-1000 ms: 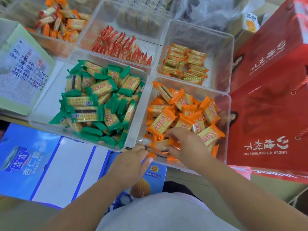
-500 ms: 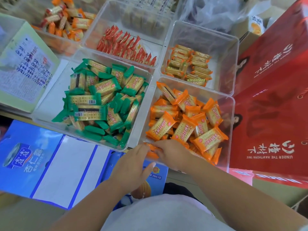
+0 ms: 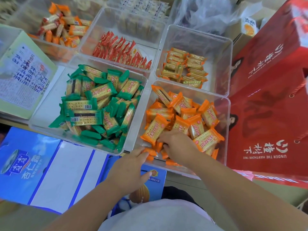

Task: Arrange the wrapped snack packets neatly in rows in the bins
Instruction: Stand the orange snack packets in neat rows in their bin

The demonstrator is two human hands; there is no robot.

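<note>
The orange packets [image 3: 196, 125] lie heaped in the near right bin [image 3: 223, 105]. The right hand [image 3: 176, 144] curls its fingers round some; the left hand [image 3: 131, 165] touches the near corner, grip unclear. Pulling carelessly could spill packets over the rim.

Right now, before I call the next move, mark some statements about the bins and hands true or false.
1. The left hand and right hand are both at the bin of orange packets. True.
2. The green packets lie in neat rows. False: they lie in a jumbled heap.
3. The red packets stand lined up in a row. True.
4. The red gift box is left of that bin. False: it is on its right.
</note>
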